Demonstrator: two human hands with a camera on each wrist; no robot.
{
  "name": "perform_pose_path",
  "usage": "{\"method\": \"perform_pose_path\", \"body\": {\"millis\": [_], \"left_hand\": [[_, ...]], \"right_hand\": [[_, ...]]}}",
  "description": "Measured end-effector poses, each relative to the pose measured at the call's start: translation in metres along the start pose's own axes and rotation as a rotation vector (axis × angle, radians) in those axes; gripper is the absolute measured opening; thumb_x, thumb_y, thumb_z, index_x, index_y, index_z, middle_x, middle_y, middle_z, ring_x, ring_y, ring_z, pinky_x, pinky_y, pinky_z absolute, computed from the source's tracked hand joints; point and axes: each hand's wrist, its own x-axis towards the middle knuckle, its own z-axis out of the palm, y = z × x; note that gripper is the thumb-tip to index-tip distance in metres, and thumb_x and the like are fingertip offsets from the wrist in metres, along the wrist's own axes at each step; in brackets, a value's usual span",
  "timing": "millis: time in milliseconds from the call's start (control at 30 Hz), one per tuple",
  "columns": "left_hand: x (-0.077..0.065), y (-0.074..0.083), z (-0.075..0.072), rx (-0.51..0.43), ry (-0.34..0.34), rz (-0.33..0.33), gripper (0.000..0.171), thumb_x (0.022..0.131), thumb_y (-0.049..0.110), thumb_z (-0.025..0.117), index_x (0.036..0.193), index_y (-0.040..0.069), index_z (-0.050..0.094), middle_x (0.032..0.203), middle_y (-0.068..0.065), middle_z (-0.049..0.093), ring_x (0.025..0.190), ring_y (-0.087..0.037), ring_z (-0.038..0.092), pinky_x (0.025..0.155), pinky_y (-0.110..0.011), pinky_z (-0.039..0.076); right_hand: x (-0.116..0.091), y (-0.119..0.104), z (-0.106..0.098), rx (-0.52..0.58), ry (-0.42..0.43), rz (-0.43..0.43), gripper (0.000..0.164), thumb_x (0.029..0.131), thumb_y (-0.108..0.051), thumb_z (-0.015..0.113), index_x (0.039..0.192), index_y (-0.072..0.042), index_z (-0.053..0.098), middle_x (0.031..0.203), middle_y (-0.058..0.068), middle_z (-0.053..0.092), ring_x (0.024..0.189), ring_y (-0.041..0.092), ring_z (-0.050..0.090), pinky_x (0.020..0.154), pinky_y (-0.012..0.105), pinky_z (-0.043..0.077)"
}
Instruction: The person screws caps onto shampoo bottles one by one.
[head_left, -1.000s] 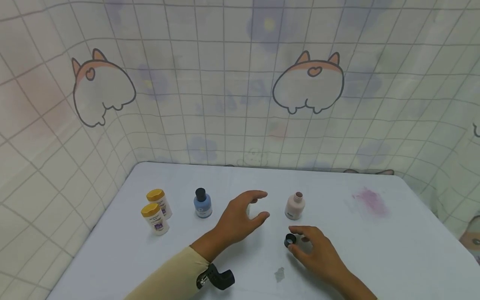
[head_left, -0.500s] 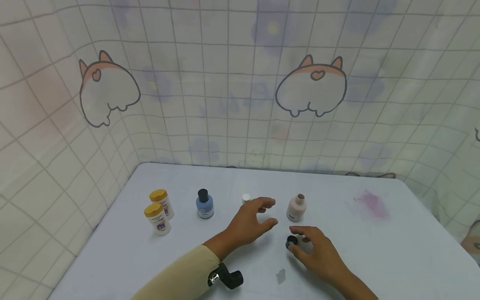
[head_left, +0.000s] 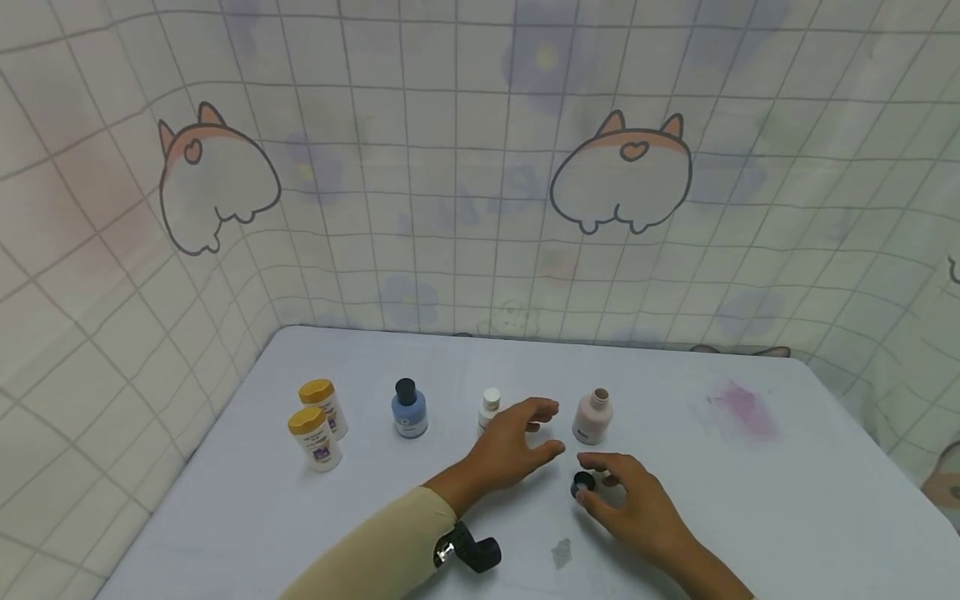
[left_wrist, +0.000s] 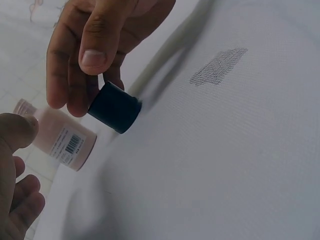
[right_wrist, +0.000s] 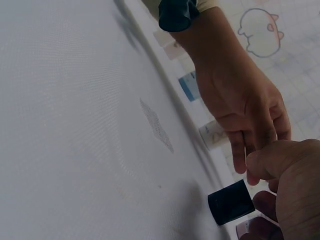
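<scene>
My left hand (head_left: 507, 446) reaches over the table with thumb and fingers apart, just left of an uncapped pink nail polish bottle (head_left: 593, 416) and holding nothing. That bottle stands upright, its neck bare; a barcode label shows on it in the left wrist view. Nearer the front, my right hand (head_left: 637, 506) pinches a black bottle cap (head_left: 582, 484) between thumb and fingers. From the left wrist the dark cap (left_wrist: 115, 107) hangs at the fingertips, below the thumb. Behind my left hand stands a white-capped small bottle (head_left: 490, 407), its lower part hidden.
On the left of the white table (head_left: 225, 517) stand two white jars (head_left: 317, 446) with yellow lids. A blue bottle (head_left: 409, 414) with a black cap is between them and my left hand. A pink stain (head_left: 744, 408) marks the right side. Patterned curtain (head_left: 450, 167) hangs behind.
My left hand has moved right and slightly toward me, closer to the pink bottle, uncovering the white-capped bottle. My right hand and the black cap stay in place.
</scene>
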Motion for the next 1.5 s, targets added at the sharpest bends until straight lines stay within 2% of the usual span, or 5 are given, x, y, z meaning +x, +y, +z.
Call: {"method": "perform_pose_path", "body": {"millis": [300, 533, 800, 1067, 1500], "left_hand": [[0.007, -0.004, 0.008, 0.008, 0.013, -0.029, 0.053, 0.086, 0.039, 0.067, 0.133, 0.025, 0.048, 0.129, 0.013, 0.052, 0.112, -0.013, 0.055, 0.093, -0.024, 0.045], [0.013, -0.005, 0.014, 0.011, 0.029, -0.028, 0.054, 0.085, 0.042, 0.067, 0.132, 0.022, 0.048, 0.126, 0.011, 0.054, 0.110, -0.009, 0.054, 0.091, -0.025, 0.046], [0.019, -0.007, 0.022, -0.007, 0.029, -0.046, 0.052, 0.086, 0.040, 0.068, 0.131, 0.023, 0.048, 0.125, 0.008, 0.055, 0.109, -0.012, 0.056, 0.090, -0.024, 0.047], [0.026, -0.004, 0.028, -0.063, 0.012, -0.070, 0.054, 0.085, 0.037, 0.069, 0.132, 0.021, 0.047, 0.127, 0.001, 0.055, 0.110, -0.013, 0.055, 0.090, -0.024, 0.046], [0.035, -0.007, 0.039, -0.017, 0.029, -0.088, 0.057, 0.084, 0.042, 0.069, 0.133, 0.024, 0.045, 0.126, 0.003, 0.055, 0.108, -0.013, 0.056, 0.090, -0.026, 0.047]], "right_hand": [[0.001, 0.002, 0.001, 0.002, 0.003, -0.018, 0.047, 0.079, -0.050, 0.071, 0.120, -0.030, 0.060, 0.114, -0.018, 0.054, 0.095, 0.007, 0.056, 0.083, 0.037, 0.049], [0.002, 0.003, 0.001, 0.010, -0.021, 0.007, 0.046, 0.078, -0.044, 0.074, 0.120, -0.032, 0.059, 0.112, -0.018, 0.056, 0.094, 0.008, 0.055, 0.084, 0.037, 0.048], [0.002, 0.005, 0.002, -0.008, -0.013, -0.057, 0.045, 0.078, -0.038, 0.076, 0.119, -0.027, 0.061, 0.112, -0.016, 0.057, 0.094, 0.007, 0.056, 0.084, 0.037, 0.049], [0.003, 0.007, 0.002, -0.009, -0.015, -0.078, 0.045, 0.076, -0.038, 0.077, 0.116, -0.026, 0.061, 0.111, -0.017, 0.057, 0.097, 0.006, 0.055, 0.085, 0.037, 0.049], [0.004, 0.009, 0.003, -0.076, -0.003, -0.088, 0.045, 0.074, -0.024, 0.080, 0.115, -0.025, 0.062, 0.109, -0.019, 0.056, 0.099, 0.006, 0.054, 0.086, 0.035, 0.048]]}}
